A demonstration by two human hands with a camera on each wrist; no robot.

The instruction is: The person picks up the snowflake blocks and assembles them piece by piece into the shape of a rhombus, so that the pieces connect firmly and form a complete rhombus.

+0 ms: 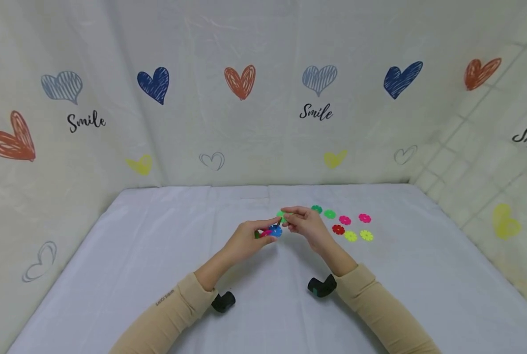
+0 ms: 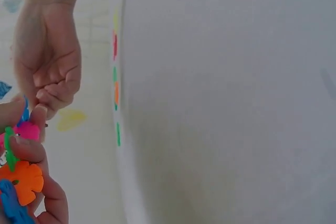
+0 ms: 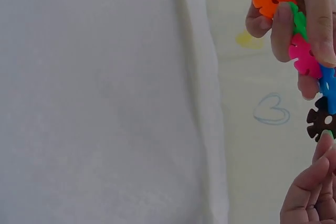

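Observation:
My left hand (image 1: 245, 241) grips a chain of flower-shaped plastic snap discs joined edge to edge. In the right wrist view an orange disc (image 3: 270, 2), a green disc (image 3: 298, 22), a pink disc (image 3: 303, 56) and a brown disc (image 3: 316, 125) show in that chain, with blue ones among them. With thumb and fingertips my right hand (image 1: 308, 227) pinches a light green disc (image 1: 280, 215) at the brown end of the chain. Fingers hide most of the light green disc, so whether it is slotted into the brown one cannot be seen.
Several loose discs lie on the white-covered table right of my hands, among them a red disc (image 1: 338, 229), a yellow disc (image 1: 366, 235) and a dark green disc (image 1: 316, 209). Behind the table hangs a white curtain (image 1: 263, 128) printed with hearts.

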